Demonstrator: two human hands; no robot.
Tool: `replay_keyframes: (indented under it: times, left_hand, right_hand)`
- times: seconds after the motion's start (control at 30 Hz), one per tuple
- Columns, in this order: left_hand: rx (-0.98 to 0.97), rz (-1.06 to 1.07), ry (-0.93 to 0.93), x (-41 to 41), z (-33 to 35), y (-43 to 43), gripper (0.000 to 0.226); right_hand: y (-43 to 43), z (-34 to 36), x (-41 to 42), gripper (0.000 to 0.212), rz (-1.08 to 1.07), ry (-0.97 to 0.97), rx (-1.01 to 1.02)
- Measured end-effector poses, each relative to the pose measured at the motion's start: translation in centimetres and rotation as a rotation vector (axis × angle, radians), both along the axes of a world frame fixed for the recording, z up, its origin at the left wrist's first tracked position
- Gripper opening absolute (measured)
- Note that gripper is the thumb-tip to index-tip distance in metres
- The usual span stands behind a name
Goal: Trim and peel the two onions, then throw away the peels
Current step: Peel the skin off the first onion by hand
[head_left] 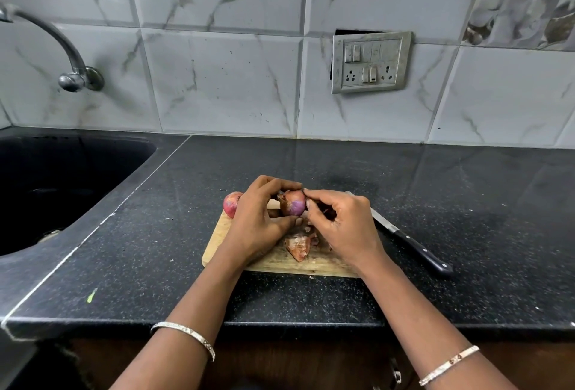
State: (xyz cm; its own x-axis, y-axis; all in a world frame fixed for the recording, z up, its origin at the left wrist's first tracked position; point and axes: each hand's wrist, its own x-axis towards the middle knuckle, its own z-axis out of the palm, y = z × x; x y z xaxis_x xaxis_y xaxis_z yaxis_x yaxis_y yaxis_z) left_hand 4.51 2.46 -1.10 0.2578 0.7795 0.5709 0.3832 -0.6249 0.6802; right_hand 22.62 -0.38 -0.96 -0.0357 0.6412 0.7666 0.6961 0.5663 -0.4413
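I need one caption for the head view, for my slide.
Both hands, left hand and right hand, peel an onion above the cutting board.

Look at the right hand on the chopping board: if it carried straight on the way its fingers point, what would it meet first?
The right hand points left, its fingertips already at the held onion, so it would probably meet that first. Just beyond is the left hand gripping it. Depth is hard to judge from this one view.

Home kitchen. Black speckled stone bench [435, 203] with dark inset sink [62, 178] at left, curved metal tap [73, 56] on wall above it. Marble-look wall tiles [224, 84], switch-and-socket plate [371, 61]. Wooden chopping board [217, 240], kitchen knife [404, 235], red onions [294, 203] on bench.
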Motion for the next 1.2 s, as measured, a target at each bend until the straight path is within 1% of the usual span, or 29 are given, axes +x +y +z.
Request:
replay_keyframes:
  times: [0.27,0.37,0.5,0.73,0.9,1.1,1.2]
  left_hand:
    - [0.019,0.012,-0.016,0.25,0.17,-0.47,0.053]
    - [-0.025,-0.002,-0.059,0.39,0.29,-0.60,0.047]
    - [-0.048,-0.016,-0.077,0.43,0.44,-0.79,0.045]
    - [-0.050,0.001,-0.051,0.43,0.33,-0.97,0.041]
    - [-0.074,0.002,-0.031,0.47,0.29,-0.96,0.039]
    - [-0.017,0.021,-0.013,0.45,0.22,-0.91,0.038]
    - [0.033,0.035,0.033,0.43,0.05,-0.69,0.037]
  right_hand:
    - [-0.16,0.14,-0.08,0.036,0.025,-0.018,0.000]
    - [-0.16,0.18,-0.14,0.030,0.037,-0.042,0.012]
    - [-0.12,0.17,-0.14,0.028,0.037,-0.011,0.000]
    - [0.24,-0.10,0.03,0.021,0.006,0.005,-0.041]
    - [0.05,0.05,0.00,0.025,-0.004,-0.002,-0.034]
    - [-0.17,0.17,-0.06,0.021,-0.009,0.003,0.003]
    - [-0.40,0.29,-0.18,0.015,-0.013,-0.015,0.024]
